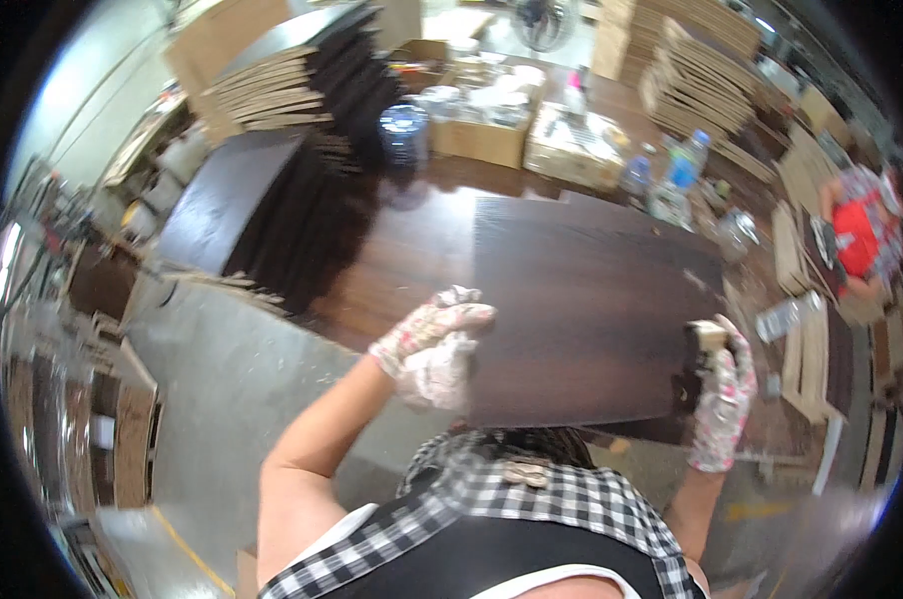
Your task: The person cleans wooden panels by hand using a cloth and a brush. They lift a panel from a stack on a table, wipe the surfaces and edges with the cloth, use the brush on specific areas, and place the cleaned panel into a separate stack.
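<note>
A dark brown wood-grain panel (591,309) lies flat on the worktable in front of me. My left hand (433,327), in a floral-print glove, is closed at the panel's left edge, with a crumpled white cloth (439,374) bunched under the fingers. At the right edge my right hand (723,404), gloved alike, has its fingers wrapped round a small pale block (710,335) with a dark underside. Whether that block is wood or sponge I cannot make out.
Stacks of dark panels (237,205) stand left and behind. Along the table's far side are a large blue-tinted water jug (403,135), a cardboard box (479,142) and several plastic bottles (686,160). Another person in red (861,235) is at the far right.
</note>
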{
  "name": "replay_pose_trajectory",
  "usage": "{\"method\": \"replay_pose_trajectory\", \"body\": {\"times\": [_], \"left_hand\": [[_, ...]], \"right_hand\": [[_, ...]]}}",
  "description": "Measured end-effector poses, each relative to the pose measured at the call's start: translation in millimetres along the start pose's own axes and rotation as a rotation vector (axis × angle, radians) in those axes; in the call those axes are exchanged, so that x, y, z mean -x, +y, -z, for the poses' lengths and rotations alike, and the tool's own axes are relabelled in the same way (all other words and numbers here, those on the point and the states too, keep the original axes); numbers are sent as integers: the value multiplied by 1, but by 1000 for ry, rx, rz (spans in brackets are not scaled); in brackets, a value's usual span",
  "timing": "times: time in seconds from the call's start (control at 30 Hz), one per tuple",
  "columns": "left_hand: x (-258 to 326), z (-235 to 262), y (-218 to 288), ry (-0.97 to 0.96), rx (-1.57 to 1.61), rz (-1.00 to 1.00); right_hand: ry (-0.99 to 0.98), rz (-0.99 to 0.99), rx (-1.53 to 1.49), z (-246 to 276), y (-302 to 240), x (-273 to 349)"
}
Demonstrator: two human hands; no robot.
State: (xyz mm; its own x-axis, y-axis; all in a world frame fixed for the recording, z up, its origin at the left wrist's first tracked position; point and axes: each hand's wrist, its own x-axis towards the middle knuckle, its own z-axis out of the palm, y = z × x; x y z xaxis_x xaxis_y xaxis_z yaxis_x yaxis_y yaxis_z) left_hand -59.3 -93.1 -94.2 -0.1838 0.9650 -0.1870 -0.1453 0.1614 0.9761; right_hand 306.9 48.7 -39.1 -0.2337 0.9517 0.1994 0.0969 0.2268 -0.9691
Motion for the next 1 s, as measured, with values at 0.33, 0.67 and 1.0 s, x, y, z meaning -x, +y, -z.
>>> {"method": "replay_pose_trajectory", "body": {"times": [0.33,0.67,1.0], "left_hand": [[116,84,25,822,707,-401],[179,331,32,1097,-303,-591],[229,299,68,591,375,-91]], "right_hand": [[-27,298,-277,-19,-11,-44],[-143,176,-367,-75,-14,-46],[-645,309,116,-93,-42,-47]]}}
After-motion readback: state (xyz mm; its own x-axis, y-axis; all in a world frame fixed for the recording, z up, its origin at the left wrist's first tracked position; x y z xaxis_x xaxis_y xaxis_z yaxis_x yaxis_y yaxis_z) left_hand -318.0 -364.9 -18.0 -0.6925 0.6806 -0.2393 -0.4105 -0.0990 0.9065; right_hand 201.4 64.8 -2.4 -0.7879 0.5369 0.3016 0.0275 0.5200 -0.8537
